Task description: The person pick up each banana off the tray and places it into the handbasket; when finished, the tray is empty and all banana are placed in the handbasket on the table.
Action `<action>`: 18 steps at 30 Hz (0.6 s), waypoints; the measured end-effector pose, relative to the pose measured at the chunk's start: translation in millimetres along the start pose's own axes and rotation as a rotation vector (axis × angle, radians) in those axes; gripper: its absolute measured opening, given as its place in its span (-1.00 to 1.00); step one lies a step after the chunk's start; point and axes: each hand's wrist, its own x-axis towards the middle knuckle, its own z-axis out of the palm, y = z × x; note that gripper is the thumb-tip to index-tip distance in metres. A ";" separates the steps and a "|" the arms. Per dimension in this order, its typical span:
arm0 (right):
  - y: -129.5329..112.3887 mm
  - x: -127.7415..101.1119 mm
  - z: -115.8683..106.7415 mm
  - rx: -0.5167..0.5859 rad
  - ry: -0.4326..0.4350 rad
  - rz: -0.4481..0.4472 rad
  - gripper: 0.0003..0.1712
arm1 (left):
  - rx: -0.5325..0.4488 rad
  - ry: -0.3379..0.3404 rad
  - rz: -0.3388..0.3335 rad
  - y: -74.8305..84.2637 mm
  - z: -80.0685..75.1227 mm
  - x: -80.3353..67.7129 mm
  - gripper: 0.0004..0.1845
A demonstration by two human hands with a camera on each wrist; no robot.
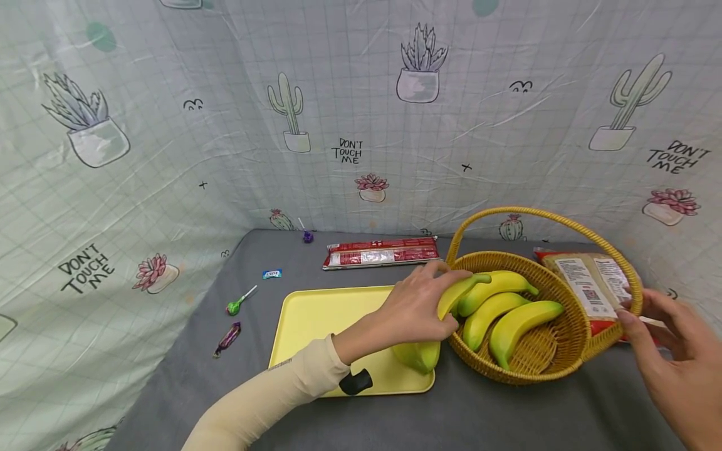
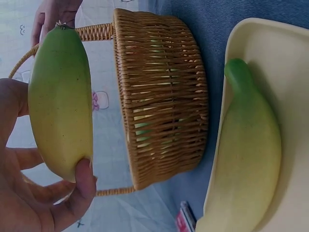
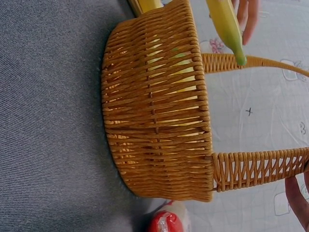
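My left hand [image 1: 412, 307] pinches a yellow banana with greenish ends [image 2: 63, 101] between thumb and fingers, held above the left rim of a wicker basket [image 1: 530, 377]. Inside the basket lie several bananas [image 1: 524, 329], on its left and middle part. On the right, the right hand [image 1: 679, 351] grips the basket's arched handle [image 3: 260, 166] with thumb and fingers. A yellow tray [image 1: 310, 313] is left of the basket, partly covered by the left forearm. Another banana [image 2: 246, 159] rests along the tray's right edge, partly hidden in the head view.
A long red-and-white packet [image 1: 383, 253] lies behind the tray. Behind the basket's right side is a red-edged bag [image 1: 589, 285]. Left of the tray are a green lollipop [image 1: 234, 307], a purple-wrapped candy [image 1: 228, 339] and a blue one [image 1: 272, 274]; a purple lollipop [image 1: 307, 237] lies farther back.
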 end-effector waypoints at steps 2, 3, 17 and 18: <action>1.1 0.0 0.2 0.006 -0.002 -0.006 -0.47 | 0.004 -0.001 0.004 1.8 3.2 4.4 -0.16; 1.6 -0.1 0.3 0.006 -0.004 -0.010 -0.47 | 0.006 -0.001 0.005 2.7 4.9 6.6 -0.16; 2.1 -0.5 -1.3 0.003 -0.012 -0.032 -0.47 | -0.004 -0.020 0.048 8.5 16.6 31.8 -0.18; 1.9 -0.5 -1.6 0.001 -0.014 -0.032 -0.47 | -0.006 -0.024 0.052 8.3 17.8 33.4 -0.18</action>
